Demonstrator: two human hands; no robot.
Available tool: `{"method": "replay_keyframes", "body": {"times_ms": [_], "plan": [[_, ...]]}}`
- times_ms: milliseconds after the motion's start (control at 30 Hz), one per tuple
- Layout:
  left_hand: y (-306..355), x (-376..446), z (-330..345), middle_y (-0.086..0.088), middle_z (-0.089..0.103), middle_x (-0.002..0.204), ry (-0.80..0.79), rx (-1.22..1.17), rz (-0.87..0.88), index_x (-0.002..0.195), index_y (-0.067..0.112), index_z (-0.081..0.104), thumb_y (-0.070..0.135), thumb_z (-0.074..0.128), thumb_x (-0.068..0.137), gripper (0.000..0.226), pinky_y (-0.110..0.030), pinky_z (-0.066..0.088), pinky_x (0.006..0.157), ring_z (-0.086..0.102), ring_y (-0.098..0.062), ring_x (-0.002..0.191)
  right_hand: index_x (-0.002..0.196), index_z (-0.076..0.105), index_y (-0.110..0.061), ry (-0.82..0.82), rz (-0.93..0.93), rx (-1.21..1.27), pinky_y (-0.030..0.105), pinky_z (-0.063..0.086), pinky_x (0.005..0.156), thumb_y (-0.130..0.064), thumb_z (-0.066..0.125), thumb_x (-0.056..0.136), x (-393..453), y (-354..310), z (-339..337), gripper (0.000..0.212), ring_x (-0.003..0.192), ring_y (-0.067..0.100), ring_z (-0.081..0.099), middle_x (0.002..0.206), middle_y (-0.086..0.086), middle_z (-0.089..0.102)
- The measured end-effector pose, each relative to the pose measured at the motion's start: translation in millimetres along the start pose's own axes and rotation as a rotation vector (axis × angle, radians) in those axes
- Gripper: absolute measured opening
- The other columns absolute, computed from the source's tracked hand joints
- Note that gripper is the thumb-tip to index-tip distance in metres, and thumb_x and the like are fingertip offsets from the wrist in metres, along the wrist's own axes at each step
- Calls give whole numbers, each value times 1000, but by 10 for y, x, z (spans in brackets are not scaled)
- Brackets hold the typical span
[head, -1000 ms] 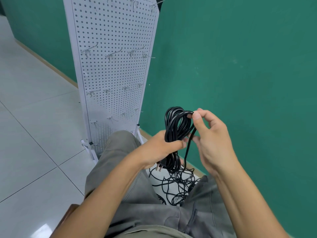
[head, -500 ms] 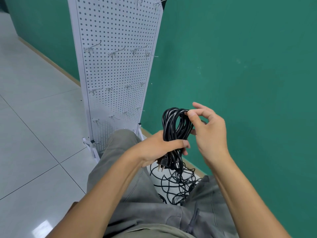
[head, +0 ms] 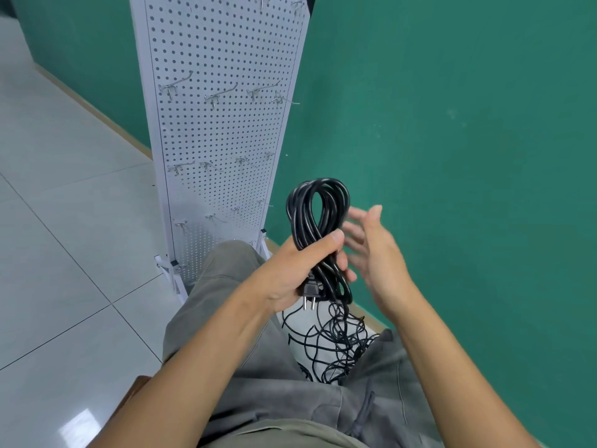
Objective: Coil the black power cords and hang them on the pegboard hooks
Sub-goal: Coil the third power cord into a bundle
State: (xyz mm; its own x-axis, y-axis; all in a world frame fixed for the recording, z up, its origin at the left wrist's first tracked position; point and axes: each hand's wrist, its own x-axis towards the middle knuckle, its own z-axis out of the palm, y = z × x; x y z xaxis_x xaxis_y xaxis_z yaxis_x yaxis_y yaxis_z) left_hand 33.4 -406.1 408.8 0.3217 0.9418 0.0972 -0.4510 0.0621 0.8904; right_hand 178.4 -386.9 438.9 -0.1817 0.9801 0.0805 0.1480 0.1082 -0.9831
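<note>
My left hand (head: pixel 295 270) grips a coiled black power cord (head: pixel 318 218) around its middle. The loops stand up above my fist and the plug (head: pixel 310 291) hangs below it. My right hand (head: pixel 371 250) is just right of the coil, fingers spread and blurred, holding nothing. A tangle of loose black cords (head: pixel 336 344) lies on the floor between my knees. The white pegboard (head: pixel 223 124) stands ahead on its feet against the green wall, with rows of bare metal hooks (head: pixel 219 95).
The green wall (head: pixel 452 140) fills the right side, close behind the coil. Pale floor tiles (head: pixel 64 221) stretch to the left. My grey-trousered legs (head: pixel 232 318) sit low in view, and a brown seat edge (head: pixel 135 388) shows at lower left.
My right hand has let go of the cord's top loops and pulled away to the right, opening. The left hand keeps its grip on the coil.
</note>
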Motion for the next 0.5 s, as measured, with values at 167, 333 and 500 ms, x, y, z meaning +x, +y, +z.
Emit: {"method": "replay_keyframes", "body": {"times_ms": [167,333,500], "plan": [[132,20,-124,2,61,71,207,-204,22,81,16,59,36,61,94,23,-30,58,59,70,-21,74,125,69,-10,-235,144,-3,40,47,105,-78,3,88,-174,446,25,102,104,25,72,112,12,76],[177,53,-244,0,65,70,405,-331,69,88,12,59,28,58,103,22,-37,63,79,74,-23,76,116,71,-7,-220,146,-106,37,54,95,-68,16,95,-235,571,-29,85,94,29,74,101,13,78],[235,84,-395,1,69,69,639,-350,103,86,12,62,29,63,101,23,-36,63,73,76,-20,74,89,77,-8,-249,113,-306,27,49,95,-30,53,105,-366,571,-82,37,107,9,70,94,2,78]]}}
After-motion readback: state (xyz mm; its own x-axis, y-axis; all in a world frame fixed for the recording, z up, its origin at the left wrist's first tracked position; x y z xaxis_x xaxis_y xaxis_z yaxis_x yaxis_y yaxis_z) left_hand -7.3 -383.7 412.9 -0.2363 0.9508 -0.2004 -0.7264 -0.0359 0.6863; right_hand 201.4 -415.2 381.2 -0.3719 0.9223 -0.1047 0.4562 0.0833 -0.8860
